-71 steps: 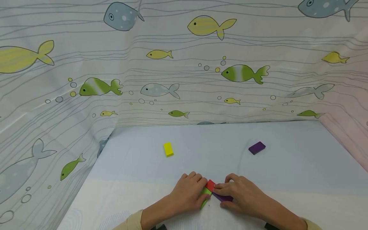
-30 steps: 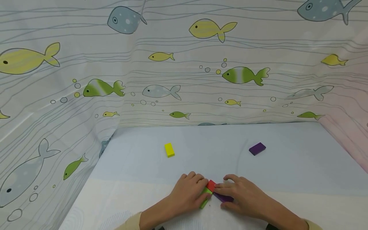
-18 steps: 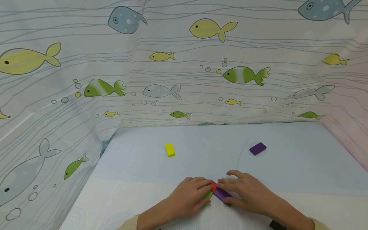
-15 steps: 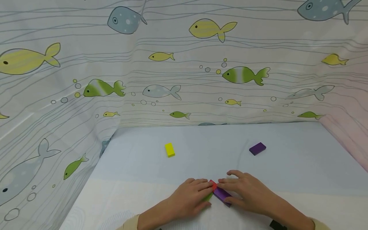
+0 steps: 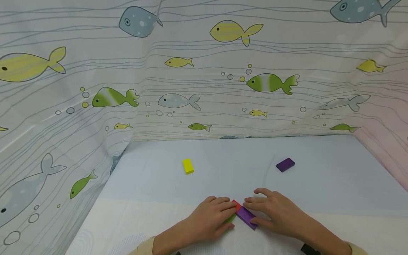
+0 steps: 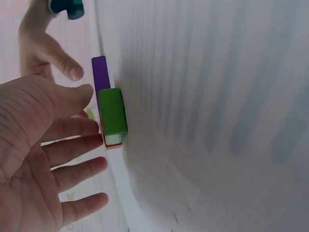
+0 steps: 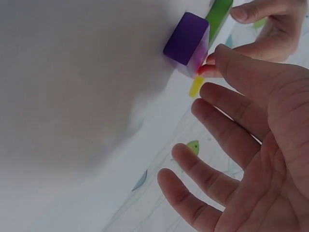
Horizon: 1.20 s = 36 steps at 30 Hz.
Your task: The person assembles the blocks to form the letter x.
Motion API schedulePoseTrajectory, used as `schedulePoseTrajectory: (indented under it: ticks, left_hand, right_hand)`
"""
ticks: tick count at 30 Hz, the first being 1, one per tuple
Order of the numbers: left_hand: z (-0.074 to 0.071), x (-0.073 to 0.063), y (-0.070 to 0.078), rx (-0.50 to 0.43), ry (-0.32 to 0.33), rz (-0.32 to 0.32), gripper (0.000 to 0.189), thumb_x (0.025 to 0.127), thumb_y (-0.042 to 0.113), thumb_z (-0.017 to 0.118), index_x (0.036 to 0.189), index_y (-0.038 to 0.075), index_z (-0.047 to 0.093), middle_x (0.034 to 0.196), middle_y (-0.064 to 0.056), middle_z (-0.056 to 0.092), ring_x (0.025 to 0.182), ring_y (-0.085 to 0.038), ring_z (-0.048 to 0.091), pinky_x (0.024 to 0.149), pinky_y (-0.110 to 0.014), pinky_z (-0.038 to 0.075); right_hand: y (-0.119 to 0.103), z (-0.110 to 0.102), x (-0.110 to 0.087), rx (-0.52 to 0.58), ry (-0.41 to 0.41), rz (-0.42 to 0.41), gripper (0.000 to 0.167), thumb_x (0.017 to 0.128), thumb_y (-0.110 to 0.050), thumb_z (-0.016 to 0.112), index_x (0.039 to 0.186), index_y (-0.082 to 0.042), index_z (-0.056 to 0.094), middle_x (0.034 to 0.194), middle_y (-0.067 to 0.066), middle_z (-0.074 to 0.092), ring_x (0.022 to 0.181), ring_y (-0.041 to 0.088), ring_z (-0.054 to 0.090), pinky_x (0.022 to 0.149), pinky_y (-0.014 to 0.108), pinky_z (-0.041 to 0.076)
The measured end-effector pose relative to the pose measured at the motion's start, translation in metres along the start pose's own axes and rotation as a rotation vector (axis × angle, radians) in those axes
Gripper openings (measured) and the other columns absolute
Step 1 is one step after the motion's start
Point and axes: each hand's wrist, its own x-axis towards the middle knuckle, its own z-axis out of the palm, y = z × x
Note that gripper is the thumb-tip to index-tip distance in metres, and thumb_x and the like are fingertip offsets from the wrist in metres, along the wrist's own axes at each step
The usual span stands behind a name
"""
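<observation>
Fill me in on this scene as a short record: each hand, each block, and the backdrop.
Left hand: partly covering the green block
Right hand: beside the near purple block; contact unclear
Red block: at the near purple block's far end
Yellow block: apart, far left
Far purple block: apart, far right
Backdrop: fish-print cloth

Both sleeves [image 5: 144, 247] are plain beige, and a dark, blocky camera [image 5: 310, 249] is worn at the right wrist [image 5: 304, 226].

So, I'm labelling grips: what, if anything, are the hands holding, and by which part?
Nothing looks held: left hand open by the red block, right hand open beside the near purple block.
</observation>
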Motion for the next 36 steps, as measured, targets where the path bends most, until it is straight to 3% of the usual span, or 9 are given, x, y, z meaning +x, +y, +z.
schedulePoseTrajectory:
  ticks: [9,15,20,28,36]
  left_hand:
    - [-0.003,-0.001,0.005,0.009,0.043,0.055,0.042,0.096,0.041,0.061,0.129,0.015,0.065,0.133,0.003,0.060,0.121,-0.015,0.055,0.093,-0.033,0.045]
    - [-0.004,-0.002,0.008,0.065,0.013,0.053,0.041,0.097,0.042,0.059,0.127,0.014,0.066,0.132,0.002,0.061,0.120,-0.016,0.054,0.096,-0.033,0.043]
    - [-0.004,-0.002,0.011,0.100,0.009,0.061,0.042,0.096,0.043,0.061,0.124,0.013,0.067,0.131,0.001,0.061,0.120,-0.015,0.054,0.096,-0.032,0.043]
    - [-0.004,-0.002,0.011,0.092,-0.007,0.054,0.042,0.096,0.042,0.061,0.126,0.014,0.066,0.132,0.002,0.060,0.120,-0.014,0.054,0.097,-0.031,0.042]
    - [-0.004,-0.002,0.011,0.080,-0.007,0.052,0.042,0.095,0.041,0.064,0.129,0.016,0.065,0.130,0.004,0.061,0.119,-0.013,0.054,0.097,-0.032,0.043]
  right_hand:
    - [0.001,-0.002,-0.003,0.013,-0.026,0.025,0.040,0.085,-0.034,0.077,0.122,-0.020,0.072,0.121,-0.008,0.068,0.116,0.027,0.056,0.083,0.047,0.051]
    - [-0.001,-0.003,-0.005,0.049,-0.089,0.046,0.035,0.086,-0.036,0.076,0.120,-0.024,0.073,0.118,-0.012,0.068,0.118,0.030,0.055,0.085,0.050,0.051]
    - [-0.003,-0.003,-0.006,0.055,-0.089,0.064,0.036,0.085,-0.036,0.077,0.119,-0.024,0.074,0.113,-0.014,0.069,0.117,0.031,0.057,0.084,0.051,0.051]
    - [-0.004,-0.002,-0.006,0.075,-0.126,0.080,0.037,0.086,-0.036,0.076,0.121,-0.026,0.072,0.113,-0.016,0.069,0.118,0.032,0.057,0.085,0.052,0.051]
    - [-0.004,-0.001,-0.008,0.070,-0.104,0.063,0.037,0.086,-0.036,0.076,0.121,-0.026,0.072,0.114,-0.016,0.068,0.117,0.032,0.058,0.084,0.052,0.051]
